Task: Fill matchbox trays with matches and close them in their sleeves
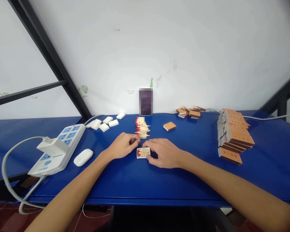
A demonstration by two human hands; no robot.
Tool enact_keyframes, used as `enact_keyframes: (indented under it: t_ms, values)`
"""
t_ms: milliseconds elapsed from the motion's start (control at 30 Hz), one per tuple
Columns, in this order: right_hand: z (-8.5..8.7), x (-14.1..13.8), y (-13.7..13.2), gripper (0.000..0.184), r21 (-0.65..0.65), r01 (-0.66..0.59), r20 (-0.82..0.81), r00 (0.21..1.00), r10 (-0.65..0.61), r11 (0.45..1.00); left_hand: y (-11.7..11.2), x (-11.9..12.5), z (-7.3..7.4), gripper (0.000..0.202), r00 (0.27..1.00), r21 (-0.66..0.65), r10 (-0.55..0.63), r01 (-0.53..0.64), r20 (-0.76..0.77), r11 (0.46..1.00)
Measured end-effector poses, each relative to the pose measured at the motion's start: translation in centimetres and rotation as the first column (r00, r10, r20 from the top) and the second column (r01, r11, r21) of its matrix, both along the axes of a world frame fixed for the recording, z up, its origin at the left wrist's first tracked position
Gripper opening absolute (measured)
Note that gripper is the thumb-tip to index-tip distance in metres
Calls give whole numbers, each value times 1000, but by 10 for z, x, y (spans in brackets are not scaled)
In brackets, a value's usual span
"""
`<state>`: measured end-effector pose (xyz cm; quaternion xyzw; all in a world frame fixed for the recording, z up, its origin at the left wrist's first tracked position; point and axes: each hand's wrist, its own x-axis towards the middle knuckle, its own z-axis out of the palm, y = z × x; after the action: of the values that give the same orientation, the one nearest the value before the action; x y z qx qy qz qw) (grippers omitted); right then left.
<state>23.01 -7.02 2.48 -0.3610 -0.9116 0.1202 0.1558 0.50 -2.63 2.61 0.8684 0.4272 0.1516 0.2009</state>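
A small white matchbox tray point(143, 157) lies on the blue table, filled with red-headed matches point(143, 152). My right hand point(165, 153) grips its right end, thumb at the near side and forefinger over the far side. At the tray's far left corner is my left hand point(124, 145), its thumb and forefinger bent together in a pinch. Whatever may be between those fingertips is too small to make out. Just beyond the hands, a long pile of loose matches point(142, 127) stretches toward the wall, red heads mostly to the left.
Several white trays point(107, 120) lie back left, near a power strip point(72, 135) and a white earphone case point(83, 157). One orange matchbox cover point(169, 126) lies right of the matches. Stacked matchboxes point(236, 132) stand far right; several covers point(194, 114) lie by the wall.
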Motion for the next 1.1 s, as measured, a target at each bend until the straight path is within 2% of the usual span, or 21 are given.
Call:
enact_keyframes:
  t_ms: [67, 167, 367, 733, 933, 1100]
  values:
    - [1, 2, 1, 21, 12, 1, 4, 1000, -1, 1000, 4, -3, -4, 32, 996, 130, 83, -78, -35, 988]
    - [0, 6, 6, 28, 24, 44, -14, 999, -44, 999, 10, -6, -10, 30, 990, 199, 122, -105, -72, 974]
    - [-10, 8, 26, 28, 16, 204, -9, 979, -204, 979, 13, -7, -18, 25, 985, 216, 97, -64, -143, 974]
    - [-21, 1, 36, 36, 82, 184, 72, 979, -190, 980, 11, -5, -18, 28, 981, 219, 110, -73, -159, 973]
    - [-22, 2, 38, 36, 60, 210, 40, 976, -213, 976, 11, -5, -18, 31, 976, 232, 112, -68, -185, 970]
    - [-23, 3, 39, 32, 18, 204, -14, 979, -204, 979, 10, -5, -17, 25, 982, 221, 91, -53, -167, 974]
